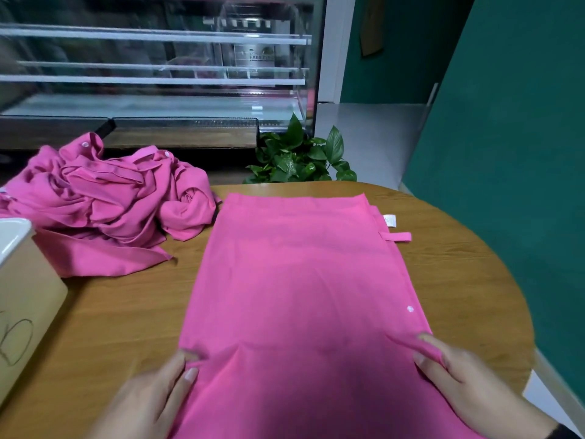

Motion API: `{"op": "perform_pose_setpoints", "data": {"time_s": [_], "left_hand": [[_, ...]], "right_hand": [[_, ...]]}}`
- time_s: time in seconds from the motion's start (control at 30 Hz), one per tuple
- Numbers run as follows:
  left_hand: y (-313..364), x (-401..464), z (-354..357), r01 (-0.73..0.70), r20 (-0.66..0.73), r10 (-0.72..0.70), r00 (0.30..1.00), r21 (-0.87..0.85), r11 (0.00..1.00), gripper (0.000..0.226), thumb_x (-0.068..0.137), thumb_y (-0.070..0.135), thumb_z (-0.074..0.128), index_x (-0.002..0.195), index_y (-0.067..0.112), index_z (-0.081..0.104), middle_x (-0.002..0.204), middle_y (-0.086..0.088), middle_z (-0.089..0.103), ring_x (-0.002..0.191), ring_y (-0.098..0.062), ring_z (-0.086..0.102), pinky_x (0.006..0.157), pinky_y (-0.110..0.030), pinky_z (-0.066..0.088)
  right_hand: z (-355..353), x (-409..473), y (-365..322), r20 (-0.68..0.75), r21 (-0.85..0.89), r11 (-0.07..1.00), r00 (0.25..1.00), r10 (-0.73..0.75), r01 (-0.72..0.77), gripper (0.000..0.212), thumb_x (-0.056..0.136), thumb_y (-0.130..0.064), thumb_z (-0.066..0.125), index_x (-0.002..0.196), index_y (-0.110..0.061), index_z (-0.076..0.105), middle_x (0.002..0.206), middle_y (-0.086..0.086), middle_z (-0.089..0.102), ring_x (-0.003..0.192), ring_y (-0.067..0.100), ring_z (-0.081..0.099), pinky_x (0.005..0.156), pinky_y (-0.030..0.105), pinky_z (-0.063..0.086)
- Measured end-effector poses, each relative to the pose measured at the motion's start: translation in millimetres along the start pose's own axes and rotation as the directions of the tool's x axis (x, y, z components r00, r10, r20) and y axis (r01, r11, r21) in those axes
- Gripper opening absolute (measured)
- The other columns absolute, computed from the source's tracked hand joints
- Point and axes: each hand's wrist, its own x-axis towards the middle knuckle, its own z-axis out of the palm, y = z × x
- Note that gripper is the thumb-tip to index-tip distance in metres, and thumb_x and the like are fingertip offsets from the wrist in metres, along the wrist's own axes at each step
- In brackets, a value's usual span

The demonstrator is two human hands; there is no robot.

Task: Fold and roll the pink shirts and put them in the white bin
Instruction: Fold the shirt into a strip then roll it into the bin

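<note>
Round wooden bench (459, 274) — folded pink shirt (297, 280) flat at centre. Heaped pink shirts (104, 198) far left, white bin (19, 236) beside. Left hand (152, 397), right hand (468, 384) — fingers pinching the shirt's near corners.

Folded pink shirt (294, 280) flat on round wooden table (459, 270); left hand (152, 397) and right hand (465, 384) pinching near corners. Crumpled pink pile (104, 201) beside bin (22, 299).
</note>
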Motion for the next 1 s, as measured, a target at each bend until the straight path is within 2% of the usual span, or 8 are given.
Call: {"op": "perform_pose_setpoints", "data": {"time_s": [0.07, 0.13, 0.27, 0.47, 0.6, 0.7, 0.87, 1.0], "left_hand": [[14, -7, -13, 0.058, 0.003, -0.058, 0.998, -0.04, 0.998, 0.01, 0.087, 0.064, 0.054, 0.092, 0.069, 0.047, 0.077, 0.028, 0.065, 0.076, 0.011, 0.062, 0.072, -0.016, 0.047], [23, 1, -27, 0.092, -0.111, -0.107, 0.988, -0.133, 0.987, 0.025, 0.092, 0.035, 0.066, 0.083, 0.056, 0.057, 0.07, 0.018, 0.067, 0.067, 0.006, 0.063, 0.064, -0.011, 0.044], [41, 69, -52, -0.073, -0.349, -0.009, 0.937, -0.223, 0.972, 0.01, 0.098, 0.033, 0.053, 0.091, 0.03, 0.06, 0.084, 0.013, 0.067, 0.077, 0.006, 0.059, 0.071, -0.013, 0.041], [8, 191, -19, 0.07, -0.198, -0.089, 0.976, -0.098, 0.993, 0.027, 0.103, 0.02, 0.049, 0.078, 0.025, 0.043, 0.076, 0.0, 0.056, 0.086, -0.032, 0.061, 0.072, -0.036, 0.035], [-19, 181, 20, 0.102, -0.126, -0.112, 0.986, -0.077, 0.992, 0.026, 0.103, 0.022, 0.05, 0.078, 0.025, 0.042, 0.072, 0.004, 0.058, 0.08, -0.034, 0.062, 0.067, -0.035, 0.035], [-23, 163, 29, 0.102, -0.143, -0.105, 0.984, -0.027, 0.994, 0.014, 0.102, 0.025, 0.049, 0.088, 0.023, 0.047, 0.08, -0.006, 0.067, 0.084, -0.037, 0.066, 0.067, -0.04, 0.045], [-18, 119, 28, 0.079, -0.119, -0.073, 0.99, 0.038, 0.996, 0.011, 0.101, 0.028, 0.049, 0.093, 0.036, 0.046, 0.086, 0.0, 0.071, 0.089, -0.033, 0.069, 0.066, -0.036, 0.041], [-7, 82, 16, 0.177, -0.061, -0.179, 0.982, -0.029, 0.984, 0.027, 0.099, 0.031, 0.053, 0.096, 0.057, 0.046, 0.082, 0.007, 0.071, 0.089, -0.022, 0.071, 0.07, -0.031, 0.048]], "right_hand": [[-12, -14, -10, 0.018, 0.037, 0.999, 1.0, -0.021, 0.02, 0.056, 0.078, -0.092, 0.029, 0.125, -0.069, 0.05, 0.121, -0.006, 0.071, 0.112, 0.013, 0.066, 0.097, 0.022, 0.047], [-35, -19, -30, -0.056, 0.105, 0.993, 0.997, -0.044, 0.05, 0.028, 0.094, -0.061, 0.046, 0.118, -0.068, 0.057, 0.105, -0.019, 0.073, 0.096, 0.003, 0.068, 0.084, 0.012, 0.047], [-76, 26, -52, -0.358, 0.116, 0.98, 0.927, -0.11, 0.161, 0.042, 0.104, -0.019, 0.048, 0.115, -0.053, 0.069, 0.091, -0.021, 0.07, 0.082, -0.004, 0.062, 0.073, 0.011, 0.043], [-65, 130, -46, -0.311, 0.087, 0.995, 0.95, -0.016, 0.046, 0.04, 0.107, -0.016, 0.041, 0.121, -0.047, 0.063, 0.096, -0.011, 0.067, 0.068, -0.008, 0.06, 0.059, 0.004, 0.039], [-23, 141, -17, -0.31, 0.092, 0.994, 0.947, 0.082, -0.056, 0.034, 0.106, -0.021, 0.043, 0.131, -0.032, 0.062, 0.12, -0.003, 0.07, 0.11, 0.016, 0.065, 0.091, 0.025, 0.047], [-12, 133, -11, -0.393, 0.125, 0.987, 0.909, 0.14, -0.098, 0.027, 0.106, -0.024, 0.045, 0.124, -0.021, 0.064, 0.101, -0.005, 0.073, 0.095, 0.017, 0.067, 0.084, 0.035, 0.049], [-4, 103, -8, -0.328, 0.067, 0.992, 0.936, 0.125, -0.109, 0.029, 0.103, -0.031, 0.044, 0.123, -0.034, 0.065, 0.107, -0.01, 0.073, 0.104, 0.017, 0.067, 0.094, 0.039, 0.051], [-12, 66, -26, -0.248, 0.041, 0.996, 0.964, 0.093, -0.085, 0.042, 0.103, -0.022, 0.049, 0.112, -0.062, 0.06, 0.081, -0.041, 0.065, 0.082, -0.007, 0.063, 0.075, 0.005, 0.043]]}}
